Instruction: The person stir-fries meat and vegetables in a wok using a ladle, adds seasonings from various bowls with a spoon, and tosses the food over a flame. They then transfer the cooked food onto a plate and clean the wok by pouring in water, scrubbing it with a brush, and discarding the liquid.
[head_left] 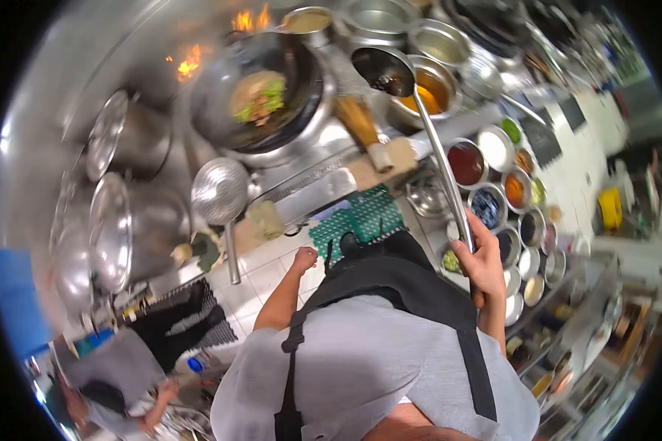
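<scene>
My right hand (482,261) is wrapped round the long handle of a ladle (443,165). The ladle's dark bowl is raised over the rim of a pot of amber liquid (426,94), with some dark matter inside it. Near the counter's front edge, my left hand (305,259) hangs by my side, its fingers curled and nothing visible in them. A black wok (224,117) sits on the stove, holding food with green pieces and browned bits (261,103). Between wok and pot lies a bamboo brush (360,125).
Flames (189,62) rise behind the wok. A perforated strainer (221,192) lies left of it, its handle over the edge. Large metal pots (143,228) stand further left. Several seasoning bowls (495,148) fill the right side. Another person (118,367) is at lower left.
</scene>
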A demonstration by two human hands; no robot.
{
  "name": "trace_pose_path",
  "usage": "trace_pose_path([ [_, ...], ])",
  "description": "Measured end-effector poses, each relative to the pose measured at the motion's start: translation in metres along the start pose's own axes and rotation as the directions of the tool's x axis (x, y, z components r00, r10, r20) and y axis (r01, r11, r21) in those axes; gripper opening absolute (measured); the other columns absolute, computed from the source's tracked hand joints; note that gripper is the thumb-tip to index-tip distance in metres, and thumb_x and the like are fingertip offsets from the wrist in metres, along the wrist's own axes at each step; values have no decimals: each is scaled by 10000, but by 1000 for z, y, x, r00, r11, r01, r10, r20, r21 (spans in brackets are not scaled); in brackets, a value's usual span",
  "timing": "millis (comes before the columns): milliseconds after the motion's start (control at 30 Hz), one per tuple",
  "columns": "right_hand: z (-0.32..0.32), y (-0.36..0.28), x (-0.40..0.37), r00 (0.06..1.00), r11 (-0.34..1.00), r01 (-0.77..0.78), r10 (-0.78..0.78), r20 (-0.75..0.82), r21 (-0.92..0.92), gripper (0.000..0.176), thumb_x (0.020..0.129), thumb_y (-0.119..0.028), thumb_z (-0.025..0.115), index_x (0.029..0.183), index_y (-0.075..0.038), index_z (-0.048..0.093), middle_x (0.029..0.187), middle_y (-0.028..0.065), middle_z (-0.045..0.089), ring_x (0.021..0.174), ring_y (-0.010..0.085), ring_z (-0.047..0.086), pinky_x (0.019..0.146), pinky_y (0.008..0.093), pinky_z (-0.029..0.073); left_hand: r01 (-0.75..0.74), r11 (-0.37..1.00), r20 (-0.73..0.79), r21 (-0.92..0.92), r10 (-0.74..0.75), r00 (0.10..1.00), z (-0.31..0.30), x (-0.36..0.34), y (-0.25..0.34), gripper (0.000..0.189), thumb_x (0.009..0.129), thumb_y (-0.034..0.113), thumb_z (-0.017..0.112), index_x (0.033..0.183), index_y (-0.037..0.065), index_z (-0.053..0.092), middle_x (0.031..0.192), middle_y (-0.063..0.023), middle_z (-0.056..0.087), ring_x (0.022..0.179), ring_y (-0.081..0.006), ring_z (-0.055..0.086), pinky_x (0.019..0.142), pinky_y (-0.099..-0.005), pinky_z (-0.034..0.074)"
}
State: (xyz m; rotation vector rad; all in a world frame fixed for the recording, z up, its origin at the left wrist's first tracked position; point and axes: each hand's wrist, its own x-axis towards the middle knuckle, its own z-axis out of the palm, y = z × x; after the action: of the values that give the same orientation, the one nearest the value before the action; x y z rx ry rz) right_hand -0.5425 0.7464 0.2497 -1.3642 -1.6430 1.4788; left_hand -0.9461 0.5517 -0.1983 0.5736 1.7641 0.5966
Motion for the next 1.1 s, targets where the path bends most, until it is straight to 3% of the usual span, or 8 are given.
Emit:
trace_pose_path([
  [200, 43, -54, 107, 954, 900, 257, -177, 243, -351, 650, 886, -40, 657, 1507, -20, 466, 959, 231, 709, 729, 302, 697, 748, 371, 530, 97, 988, -180, -118, -118, 977, -16, -35, -8, 176, 885, 75, 586, 941, -15, 727, 788, -114, 689, 646, -184, 675, 559, -313, 583],
  [233, 49, -58, 126, 923, 867, 343, -239, 301, -363, 648, 896, -64, 655, 1509, -27, 451, 924, 293, 660, 752, 455, 663, 738, 404, 532, 78, 971, -252, -225, -135, 958, -14, -41, -14, 189, 866, 125, 640, 910, -30, 740, 739, -129, 695, 613, -197, 681, 546, -321, 591],
  [500, 59, -29, 246, 615, 668, 700, -385, 688, -252, 640, 887, -65, 662, 1481, 38, 445, 1070, 363, 657, 992, 516, 655, 904, 518, 521, 158, 928, -323, -337, -271, 907, 48, -92, -26, 168, 877, 152, 632, 914, 14, 719, 714, -96, 686, 535, -165, 659, 411, -279, 438],
  [600, 78, -31, 286, 662, 686, 567, -49, 748, -456, 621, 873, -73, 681, 1449, 45, 483, 1058, 368, 656, 1021, 507, 654, 911, 516, 520, 178, 911, -288, -372, -296, 911, 76, -104, -8, 185, 874, 169, 656, 937, 8, 723, 711, -93, 688, 562, -166, 663, 427, -282, 445],
  [833, 140, -3, 356, 848, 856, 376, -164, 504, -354, 585, 890, -137, 632, 1426, 54, 497, 1020, 337, 682, 1012, 450, 696, 898, 480, 522, 35, 965, -465, -262, -158, 871, 126, -62, -99, 291, 857, 237, 721, 991, -17, 769, 813, -130, 760, 703, -200, 711, 663, -336, 576],
  [933, 207, 51, 368, 823, 811, 563, -529, 208, -163, 509, 913, -155, 620, 1364, 66, 540, 966, 274, 692, 944, 435, 685, 879, 481, 516, 71, 978, -454, -196, -154, 878, 115, -48, -98, 294, 860, 241, 718, 993, -15, 775, 832, -132, 768, 718, -204, 716, 686, -338, 579],
  [1033, 214, 22, 354, 849, 998, 59, -39, 527, -21, 393, 961, -138, 623, 1308, 33, 552, 684, 70, 569, 514, 188, 541, 493, 378, 469, 89, 976, -449, -199, -172, 877, 95, -55, -100, 279, 873, 235, 699, 995, -5, 768, 828, -127, 761, 700, -201, 716, 648, -330, 556],
  [1100, 201, 5, 350, 793, 978, -161, 46, 608, 135, 364, 969, -73, 617, 1320, 11, 567, 636, -4, 517, 435, 99, 470, 383, 298, 371, 68, 928, -420, -367, -231, 878, 59, -76, -60, 246, 892, 218, 663, 998, 11, 745, 795, -115, 737, 644, -189, 709, 542, -311, 509],
])
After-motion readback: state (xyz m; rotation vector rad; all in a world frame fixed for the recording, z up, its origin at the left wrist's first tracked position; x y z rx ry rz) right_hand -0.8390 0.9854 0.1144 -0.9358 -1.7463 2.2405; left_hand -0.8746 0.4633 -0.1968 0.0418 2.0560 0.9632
